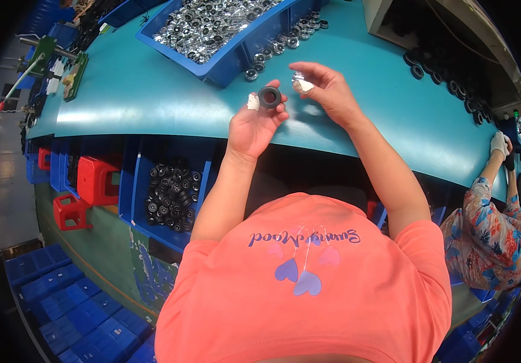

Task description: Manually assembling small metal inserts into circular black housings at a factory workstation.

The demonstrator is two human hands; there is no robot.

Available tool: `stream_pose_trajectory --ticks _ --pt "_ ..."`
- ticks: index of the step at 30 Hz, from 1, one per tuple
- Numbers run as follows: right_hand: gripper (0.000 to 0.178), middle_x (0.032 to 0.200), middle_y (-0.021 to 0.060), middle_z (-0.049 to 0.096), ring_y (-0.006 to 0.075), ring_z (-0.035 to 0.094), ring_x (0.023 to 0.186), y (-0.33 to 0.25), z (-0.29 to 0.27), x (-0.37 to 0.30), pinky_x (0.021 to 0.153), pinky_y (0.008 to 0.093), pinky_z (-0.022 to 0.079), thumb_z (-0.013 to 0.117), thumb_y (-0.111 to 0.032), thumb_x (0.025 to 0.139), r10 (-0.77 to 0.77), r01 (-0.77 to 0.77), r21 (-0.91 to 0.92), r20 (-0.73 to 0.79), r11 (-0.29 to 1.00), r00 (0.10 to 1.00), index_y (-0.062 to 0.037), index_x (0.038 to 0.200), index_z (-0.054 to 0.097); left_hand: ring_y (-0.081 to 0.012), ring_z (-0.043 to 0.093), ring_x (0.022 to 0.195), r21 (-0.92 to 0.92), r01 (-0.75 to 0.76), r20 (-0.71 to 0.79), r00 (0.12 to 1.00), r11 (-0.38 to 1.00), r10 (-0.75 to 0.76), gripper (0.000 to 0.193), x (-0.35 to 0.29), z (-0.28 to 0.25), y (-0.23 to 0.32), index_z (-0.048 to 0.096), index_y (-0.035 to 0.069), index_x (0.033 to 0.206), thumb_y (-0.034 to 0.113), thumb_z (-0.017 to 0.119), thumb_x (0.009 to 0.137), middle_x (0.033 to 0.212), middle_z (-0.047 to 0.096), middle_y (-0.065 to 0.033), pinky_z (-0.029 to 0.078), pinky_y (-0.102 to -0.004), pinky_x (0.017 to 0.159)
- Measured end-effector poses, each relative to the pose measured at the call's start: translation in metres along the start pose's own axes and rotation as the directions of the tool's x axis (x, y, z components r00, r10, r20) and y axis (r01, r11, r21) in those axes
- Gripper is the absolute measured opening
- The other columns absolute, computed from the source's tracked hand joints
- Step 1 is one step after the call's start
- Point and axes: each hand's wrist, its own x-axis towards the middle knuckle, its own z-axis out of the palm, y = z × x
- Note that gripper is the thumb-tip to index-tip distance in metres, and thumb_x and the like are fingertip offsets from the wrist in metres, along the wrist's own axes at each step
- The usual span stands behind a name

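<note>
My left hand (pixel 255 125) holds a small black rubber tyre (pixel 269 97) between thumb and fingers, its round hole facing up. White tape wraps the thumb of that hand. A little to the right and apart from it, my right hand (pixel 328 91) pinches a shiny silver wheel hub (pixel 298 77) between its thumb, also wrapped in white, and its fingers. Both hands are above the teal tabletop (pixel 151 103). Just beyond them, a row of loose silver hubs (pixel 280 48) runs along the side of a blue bin (pixel 212 75) heaped with more such hubs.
Black tyres (pixel 436 77) lie in a line at the far right. A green hand press (pixel 75 77) stands at the left end. Below the table edge, a blue crate (pixel 133 209) holds black wheels, beside red stools (pixel 98 180). At the right, a co-worker in a flowered shirt (pixel 490 233) works.
</note>
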Motion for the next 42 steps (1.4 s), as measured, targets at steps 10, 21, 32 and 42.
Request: stream_pose_trajectory --ticks 10,21,32,42 --pt "0.032 0.098 -0.0003 0.066 0.0083 0.064 0.082 0.022 0.005 -0.003 0.076 0.0259 0.054 0.082 -0.013 0.080 -0.144 0.152 -0.153 0.067 0.976 0.987 -0.0053 0.108 0.070 -0.0262 0.061 0.113 0.174 -0.056 -0.096 0.993 0.983 0.073 0.052 0.005 0.017 -0.004 0.047 -0.003 0.143 0.033 0.050 0.105 0.125 0.062 -0.0185 0.050 -0.0426 0.099" --pt "0.027 0.094 0.0049 0.065 0.0143 0.068 0.076 0.018 0.011 -0.004 0.069 0.0285 0.056 0.077 -0.006 0.077 -0.388 0.381 -0.454 0.081 0.806 0.918 -0.0048 0.104 0.071 -0.0242 0.061 0.116 0.440 -0.113 -0.073 0.984 0.891 0.161 0.051 0.009 0.013 -0.012 0.047 -0.002 0.144 0.029 0.053 0.104 0.132 0.060 -0.0127 0.049 -0.0428 0.104" --pt "0.036 0.113 0.0045 0.063 0.0144 0.066 0.101 0.019 0.003 0.000 0.090 0.0298 0.055 0.071 -0.001 0.082 -0.212 0.206 -0.112 -0.039 0.972 0.977 -0.0032 0.117 0.065 -0.0234 0.063 0.101 0.220 -0.082 -0.087 0.991 0.972 0.103 0.047 0.009 0.008 -0.006 0.047 -0.006 0.141 0.023 0.052 0.104 0.120 0.063 -0.0188 0.053 -0.0449 0.098" --pt "0.013 0.111 0.0063 0.074 0.0167 0.067 0.099 0.014 0.012 -0.004 0.086 0.0324 0.055 0.076 -0.007 0.081 -0.315 0.319 -0.180 0.054 0.930 0.948 -0.0060 0.092 0.068 -0.0220 0.063 0.105 0.268 -0.082 -0.089 0.990 0.960 0.109 0.050 0.007 0.010 -0.007 0.050 -0.002 0.140 0.032 0.050 0.105 0.126 0.062 -0.0122 0.053 -0.0419 0.097"
